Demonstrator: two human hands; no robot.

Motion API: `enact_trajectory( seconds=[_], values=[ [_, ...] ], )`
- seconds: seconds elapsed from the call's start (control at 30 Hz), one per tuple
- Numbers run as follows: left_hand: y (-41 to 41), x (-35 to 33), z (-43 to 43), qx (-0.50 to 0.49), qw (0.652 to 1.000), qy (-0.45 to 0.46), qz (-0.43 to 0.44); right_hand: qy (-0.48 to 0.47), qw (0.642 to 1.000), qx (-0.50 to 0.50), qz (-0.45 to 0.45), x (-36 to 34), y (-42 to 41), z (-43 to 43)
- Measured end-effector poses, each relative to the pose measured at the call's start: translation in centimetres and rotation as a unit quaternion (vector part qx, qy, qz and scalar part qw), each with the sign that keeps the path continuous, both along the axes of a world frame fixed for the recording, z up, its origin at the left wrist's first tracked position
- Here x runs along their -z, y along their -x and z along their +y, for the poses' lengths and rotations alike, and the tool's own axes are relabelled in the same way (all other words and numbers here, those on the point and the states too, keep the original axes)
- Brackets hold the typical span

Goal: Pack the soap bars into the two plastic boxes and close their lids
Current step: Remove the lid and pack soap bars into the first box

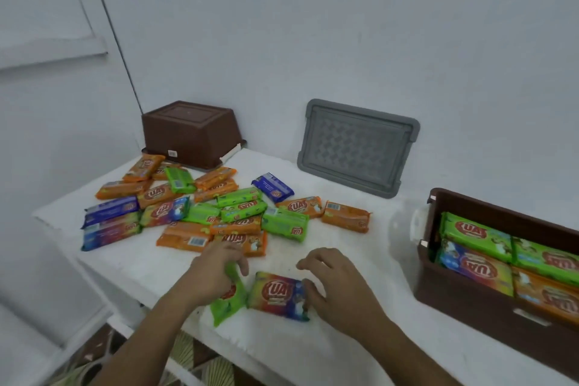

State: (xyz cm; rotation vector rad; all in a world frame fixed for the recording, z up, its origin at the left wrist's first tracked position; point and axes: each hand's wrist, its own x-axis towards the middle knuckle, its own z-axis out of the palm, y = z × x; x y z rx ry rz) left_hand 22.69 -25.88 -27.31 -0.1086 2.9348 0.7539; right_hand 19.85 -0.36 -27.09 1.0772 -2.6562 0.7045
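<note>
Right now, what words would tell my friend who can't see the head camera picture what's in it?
A person's left hand grips a green soap bar while the right hand touches a rainbow-wrapped bar on a white table. Behind lies a pile of soap bars; at right, an open brown box holds packed bars.

left hand (215, 271) grips green bar (226, 305) | right hand (333, 287) touches rainbow bar (278, 295)

2 brown boxes (191, 135), 1 grey lid (357, 147), roughly 20 loose soap bars (346, 216), exact count unsure.
</note>
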Motion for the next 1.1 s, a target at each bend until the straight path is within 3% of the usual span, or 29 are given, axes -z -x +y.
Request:
enact_trajectory(
  seconds=[0.1, 0.27, 0.43, 0.5, 0.57, 0.67, 0.87, 1.0, 1.1],
  values=[
    [-1.2, 0.0, -2.3, 0.065, 0.995, -0.01, -0.076, -0.096, 0.991, -0.056, -0.077, 0.9, -0.3, -2.0],
    [-2.2, -0.7, -3.7, 0.091, 0.982, 0.055, -0.155, -0.171, 0.977, -0.082, -0.097, 2.0, -0.6, -3.1],
    [-2.8, -0.3, -3.7, 0.067, 0.993, 0.044, -0.088, -0.159, 0.983, -0.042, -0.078, 2.2, -0.5, -2.2],
    [-2.9, 0.1, -3.5, 0.063, 0.997, 0.028, -0.043, -0.136, 0.982, -0.012, -0.129, 1.9, -0.4, -1.6],
    [-2.8, 0.6, -2.8, 0.065, 0.998, -0.003, -0.012, -0.05, 0.975, 0.032, -0.215, 1.1, -0.3, -1.0],
    [-2.6, 1.5, -1.4, 0.082, 0.995, -0.03, 0.053, 0.118, 0.923, 0.109, -0.349, -0.3, 0.0, -0.1],
    [-1.3, 2.4, 1.0, 0.043, 0.986, -0.118, 0.107, 0.326, 0.757, 0.177, -0.538, -2.9, 0.7, 2.1],
    [0.0, 1.3, 3.6, 0.007, 0.967, -0.217, 0.135, 0.464, 0.647, 0.122, -0.593, -5.3, 0.8, 4.1],
    [1.3, -0.8, 6.6, 0.007, 0.952, -0.265, 0.154, 0.503, 0.618, 0.096, -0.596, -7.6, 0.9, 6.0]
  ],
)
